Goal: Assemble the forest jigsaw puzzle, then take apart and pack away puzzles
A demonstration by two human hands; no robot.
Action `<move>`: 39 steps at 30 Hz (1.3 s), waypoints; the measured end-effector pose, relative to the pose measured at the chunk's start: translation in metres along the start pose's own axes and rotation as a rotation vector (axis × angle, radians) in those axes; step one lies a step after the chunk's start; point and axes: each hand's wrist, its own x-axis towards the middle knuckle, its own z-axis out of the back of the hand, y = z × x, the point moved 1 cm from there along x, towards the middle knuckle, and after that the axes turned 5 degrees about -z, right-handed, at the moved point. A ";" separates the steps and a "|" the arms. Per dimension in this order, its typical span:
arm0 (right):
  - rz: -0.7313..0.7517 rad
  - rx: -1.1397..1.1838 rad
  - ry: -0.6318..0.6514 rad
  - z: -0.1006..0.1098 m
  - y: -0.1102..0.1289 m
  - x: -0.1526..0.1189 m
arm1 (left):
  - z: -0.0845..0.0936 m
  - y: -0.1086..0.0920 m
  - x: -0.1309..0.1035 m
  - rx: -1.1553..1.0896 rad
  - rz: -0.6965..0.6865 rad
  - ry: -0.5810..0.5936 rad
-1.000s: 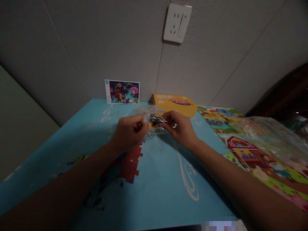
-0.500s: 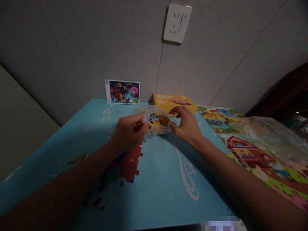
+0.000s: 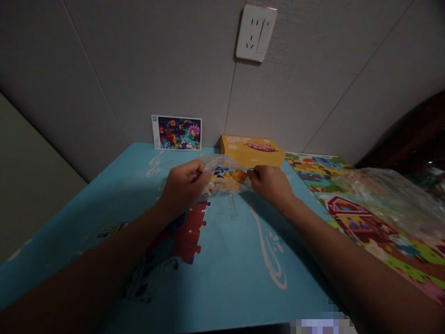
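A clear plastic bag (image 3: 222, 163) with colourful puzzle pieces (image 3: 227, 178) inside is stretched between my two hands, above the blue table. My left hand (image 3: 186, 185) is closed on the bag's left side. On the right side of the bag, my right hand (image 3: 271, 184) has its fingers pinched together on the plastic. Below my left hand lies a joined section of red and dark puzzle (image 3: 189, 232), partly hidden by my left forearm.
A picture card (image 3: 179, 133) leans on the wall, beside a yellow puzzle box (image 3: 255, 150). At the right lie a farm-themed picture (image 3: 365, 222) and a crumpled plastic sheet (image 3: 389, 195). A socket (image 3: 256, 33) is on the wall.
My right hand's fingers have closed on the bag's right side and the hand has lowered slightly. My left hand has shifted a little left and up. The bag looks pulled more taut.
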 end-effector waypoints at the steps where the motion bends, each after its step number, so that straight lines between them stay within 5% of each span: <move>1: 0.004 0.034 -0.040 0.001 0.000 0.000 | 0.001 0.001 0.002 -0.082 0.083 -0.013; 4: 0.126 0.226 -0.241 0.008 0.005 -0.008 | 0.004 0.002 0.009 -0.346 0.247 -0.118; 7: 0.408 0.391 -0.322 0.016 0.017 -0.026 | 0.012 0.004 0.019 -0.567 0.200 -0.280; 12: 0.968 0.502 0.039 0.004 0.049 -0.063 | 0.025 0.016 0.032 -0.644 0.044 -0.416; 15: 1.120 0.422 0.227 -0.012 0.063 -0.075 | 0.029 0.024 0.034 -0.610 0.036 -0.424; 19: 1.136 0.299 0.339 -0.022 0.069 -0.076 | 0.028 0.027 0.033 -0.628 0.057 -0.412; 32: 1.037 0.291 0.411 -0.013 0.064 -0.069 | 0.024 0.025 0.031 -0.689 0.072 -0.415; 39: 1.089 0.319 0.351 -0.015 0.064 -0.060 | 0.021 0.025 0.031 -0.732 0.111 -0.440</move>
